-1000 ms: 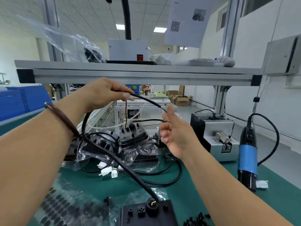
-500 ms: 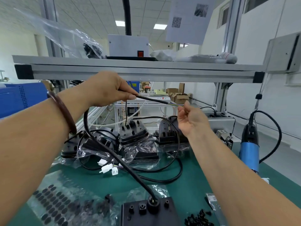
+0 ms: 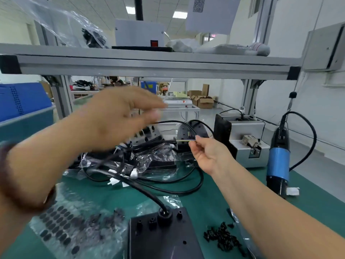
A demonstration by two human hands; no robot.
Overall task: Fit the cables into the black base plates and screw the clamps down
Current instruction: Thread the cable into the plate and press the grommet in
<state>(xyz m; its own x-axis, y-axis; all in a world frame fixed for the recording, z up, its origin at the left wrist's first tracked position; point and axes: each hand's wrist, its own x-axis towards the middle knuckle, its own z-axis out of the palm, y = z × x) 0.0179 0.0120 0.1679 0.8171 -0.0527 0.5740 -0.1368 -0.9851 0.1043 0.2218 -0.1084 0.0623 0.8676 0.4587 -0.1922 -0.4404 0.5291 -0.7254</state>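
Standing by the bench, I see the person's right hand (image 3: 207,153) raised over the green mat (image 3: 201,204), thumb and forefinger pinching the stripped, coloured wire ends (image 3: 183,140) of a thick black round cable (image 3: 143,189). The left hand (image 3: 119,116) hovers higher and is badly blurred. Its fingers look stretched out and it seems to grip nothing, though the smear leaves me less than sure.

The cable's other end goes down through a round black grommet (image 3: 164,214) in the flat black plastic base plate (image 3: 160,238), which lies at the near edge of the mat. So the threading of this plate looks done.

What remains, to my eye, is most of the fastening. The small black screws (image 3: 224,238) lie in a loose heap just right of the plate. The blue-and-black electric screwdriver (image 3: 278,161) is upright well off to the right, with no hand on it. I cannot make out any clamp over the cable at the plate.

Further back, several more black base units in crumpled clear plastic bags (image 3: 149,144) lie tangled with their own cables, beside a grey metal screw feeder (image 3: 246,144). Whether those are finished I cannot tell. I would judge this plate to be at an early stage: cable in, clamp still to be screwed down.
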